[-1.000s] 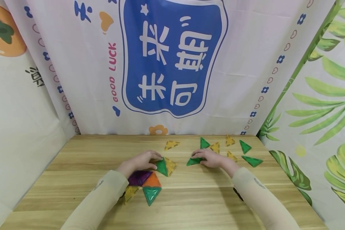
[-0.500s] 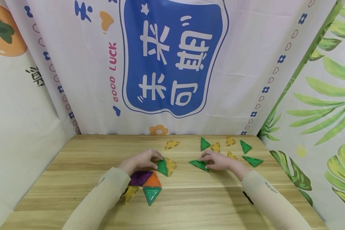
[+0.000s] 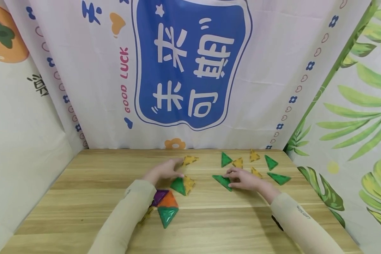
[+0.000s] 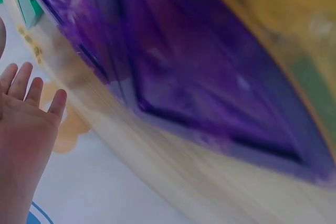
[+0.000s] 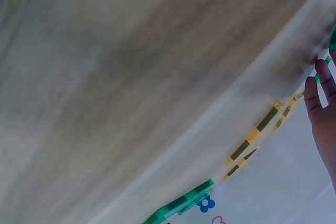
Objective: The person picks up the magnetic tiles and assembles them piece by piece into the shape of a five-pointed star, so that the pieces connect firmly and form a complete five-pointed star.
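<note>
My left hand (image 3: 165,170) is raised off the tiles with its fingers spread, reaching by a yellow triangular magnetic tile (image 3: 190,160). Just below its thumb lies a green triangular tile (image 3: 178,186) against a second yellow tile (image 3: 189,185). In the left wrist view the left hand (image 4: 26,129) holds nothing. My right hand (image 3: 244,180) pinches a long green triangular tile (image 3: 222,181) between thumb and fingers, flat on the table. The right wrist view catches only part of the right hand (image 5: 323,108) at its edge.
A joined shape of purple (image 3: 159,197), orange (image 3: 169,200) and teal (image 3: 167,216) tiles lies below the left hand, partly hidden by the sleeve. Several loose green (image 3: 271,162) and yellow tiles (image 3: 254,155) lie at the table's (image 3: 82,183) back right. A printed curtain (image 3: 266,88) hangs behind.
My left hand has let go of the green tile beside the yellow one and moved up and right. My right hand has slid its green tile rightward and turned it slightly.
</note>
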### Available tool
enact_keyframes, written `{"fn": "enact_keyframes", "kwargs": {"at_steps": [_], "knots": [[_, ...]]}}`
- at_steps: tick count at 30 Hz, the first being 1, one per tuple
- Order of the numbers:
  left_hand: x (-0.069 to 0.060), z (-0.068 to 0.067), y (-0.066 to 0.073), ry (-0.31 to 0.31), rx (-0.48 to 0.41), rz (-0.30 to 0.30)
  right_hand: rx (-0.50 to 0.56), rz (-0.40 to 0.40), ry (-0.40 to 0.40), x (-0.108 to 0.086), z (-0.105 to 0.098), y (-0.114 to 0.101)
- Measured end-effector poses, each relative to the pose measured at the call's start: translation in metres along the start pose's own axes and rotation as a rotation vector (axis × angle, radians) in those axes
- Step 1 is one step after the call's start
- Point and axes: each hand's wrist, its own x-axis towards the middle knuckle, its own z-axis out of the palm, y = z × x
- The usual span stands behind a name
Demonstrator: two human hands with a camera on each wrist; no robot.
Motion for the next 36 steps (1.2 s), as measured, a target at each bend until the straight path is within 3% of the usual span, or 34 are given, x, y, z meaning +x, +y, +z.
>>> {"fn": "enact_keyframes", "kwargs": {"at_steps": [5, 14, 25, 29, 33, 36], "knots": [[0.005, 0.005, 0.006, -0.022, 0.04, 0.015, 0.002, 0.045, 0.022, 0.001, 0.003, -0.005], [0.002, 0.008, 0.018, -0.056, 0.069, 0.088, -0.013, 0.144, 0.084, 0.003, 0.006, -0.015], [0.005, 0.024, 0.034, -0.115, 0.076, 0.091, -0.064, 0.24, 0.206, 0.007, 0.012, -0.026], [0.006, 0.027, 0.039, -0.14, 0.072, 0.063, -0.084, 0.273, 0.225, 0.011, 0.013, -0.032], [0.007, 0.028, 0.041, -0.145, 0.065, 0.077, -0.058, 0.317, 0.237, 0.016, 0.016, -0.037], [0.008, 0.028, 0.041, -0.132, 0.058, 0.103, -0.029, 0.308, 0.223, 0.019, 0.015, -0.035]]}}
